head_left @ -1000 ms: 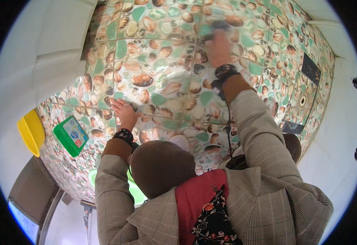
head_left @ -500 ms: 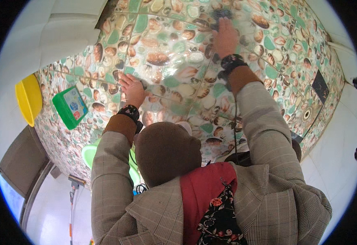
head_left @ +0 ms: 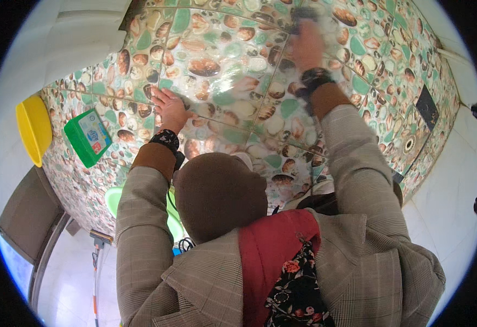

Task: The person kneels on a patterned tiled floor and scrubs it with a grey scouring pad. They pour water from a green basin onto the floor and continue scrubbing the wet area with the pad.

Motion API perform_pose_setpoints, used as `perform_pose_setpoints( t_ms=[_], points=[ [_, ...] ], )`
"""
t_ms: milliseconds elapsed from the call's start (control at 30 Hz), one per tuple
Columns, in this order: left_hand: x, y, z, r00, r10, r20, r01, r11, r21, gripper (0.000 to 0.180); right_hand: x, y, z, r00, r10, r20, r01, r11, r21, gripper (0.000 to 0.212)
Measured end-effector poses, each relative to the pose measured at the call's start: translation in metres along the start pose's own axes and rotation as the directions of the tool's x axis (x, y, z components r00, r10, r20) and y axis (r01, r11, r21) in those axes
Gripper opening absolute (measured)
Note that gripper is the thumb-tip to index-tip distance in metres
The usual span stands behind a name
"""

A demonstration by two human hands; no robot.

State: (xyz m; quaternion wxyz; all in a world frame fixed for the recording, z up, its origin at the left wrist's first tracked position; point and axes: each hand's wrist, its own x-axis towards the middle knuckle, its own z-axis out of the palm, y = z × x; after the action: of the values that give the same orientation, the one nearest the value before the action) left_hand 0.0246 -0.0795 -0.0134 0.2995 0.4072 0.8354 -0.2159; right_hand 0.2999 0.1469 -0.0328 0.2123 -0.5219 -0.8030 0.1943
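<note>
The view looks down over a person in a checked jacket with a brown head covering, leaning over a floor (head_left: 222, 71) tiled in a pebble pattern of brown, cream and green.

The left hand (head_left: 168, 109) lies flat on the tiles, fingers spread and palm down, holding nothing. A dark patterned band sits at its wrist, above a brown cuff.

The right hand (head_left: 305, 46) reaches farther out, near the top of the picture. It is blurred, so how far it is open cannot be told. A dark thing (head_left: 302, 13) shows just beyond its fingertips, against the tiles; it is too blurred to say what it is or whether the hand grips it. A dark watch (head_left: 314, 79) is on that wrist.

The tiles between the two hands look wet and glossy.

To the left, well apart from the left hand, a green rectangular box (head_left: 87, 136) with a printed label lies on the floor. Just beyond it, at the wall, is a yellow round basin (head_left: 33, 128). A light green tub (head_left: 113, 199) shows partly under the left arm. Below it, on the pale floor, stands a long-handled tool (head_left: 95, 256) with an orange stick.

At the right, a dark square (head_left: 428, 106) and a small round drain (head_left: 409, 145) are set into the tiles.
</note>
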Motion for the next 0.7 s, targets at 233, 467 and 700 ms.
perform_pose_setpoints(
  t_ms=[233,467,700],
  points=[
    [-0.001,0.0,-0.003,0.999,0.001,-0.037,-0.001,1.0,-0.006,0.124,-0.086,-0.064,0.021,0.763,-0.394,0.512,0.307,0.919,0.248,0.033],
    [0.004,-0.003,0.003,1.0,-0.016,-0.021,0.016,1.0,0.015,0.122,-0.049,0.019,-0.011,0.986,-0.08,-0.149,0.075,0.996,-0.04,0.029],
    [0.005,-0.005,0.003,1.0,-0.014,-0.024,0.014,1.0,0.007,0.127,-0.158,-0.096,0.025,0.814,-0.504,0.289,0.411,0.852,0.325,0.035]
  ],
)
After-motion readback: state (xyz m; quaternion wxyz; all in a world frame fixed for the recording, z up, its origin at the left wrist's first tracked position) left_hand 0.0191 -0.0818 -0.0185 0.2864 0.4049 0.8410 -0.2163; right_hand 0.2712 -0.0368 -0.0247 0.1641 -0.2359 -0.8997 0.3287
